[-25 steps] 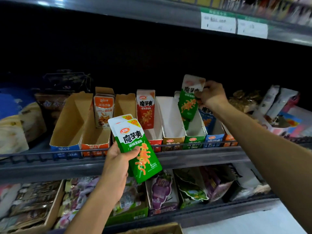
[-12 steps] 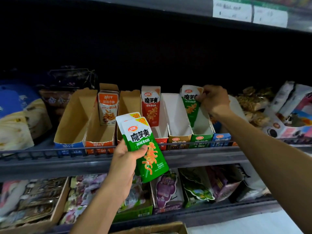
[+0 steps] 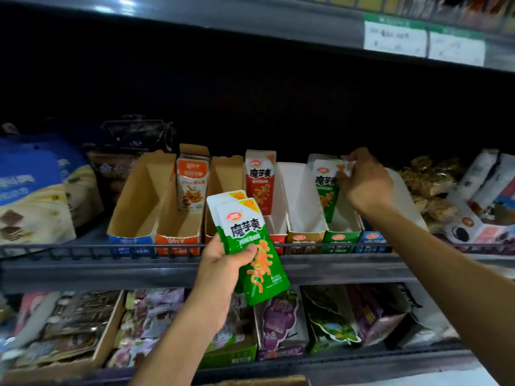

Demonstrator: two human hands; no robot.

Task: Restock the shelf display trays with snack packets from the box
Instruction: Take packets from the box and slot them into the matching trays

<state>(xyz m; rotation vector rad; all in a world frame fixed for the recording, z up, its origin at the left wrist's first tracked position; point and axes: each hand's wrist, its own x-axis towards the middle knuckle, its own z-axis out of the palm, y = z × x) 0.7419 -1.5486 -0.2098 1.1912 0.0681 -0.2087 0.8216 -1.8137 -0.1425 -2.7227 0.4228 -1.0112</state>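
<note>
Left hand (image 3: 223,263) grips two green packets (image 3: 252,246) reading 魔芋爽. Right hand (image 3: 365,185) pinches one green packet (image 3: 326,188) standing in the green tray (image 3: 338,238).

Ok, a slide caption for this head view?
Right hand sets a green packet in its tray; left hand holds spare packets.

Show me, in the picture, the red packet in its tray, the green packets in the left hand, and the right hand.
red packet (image 3: 260,181), head view, middle of its front.
green packets (image 3: 248,240), head view, front packet's printed face.
right hand (image 3: 365,185), head view, back of the hand.
</note>
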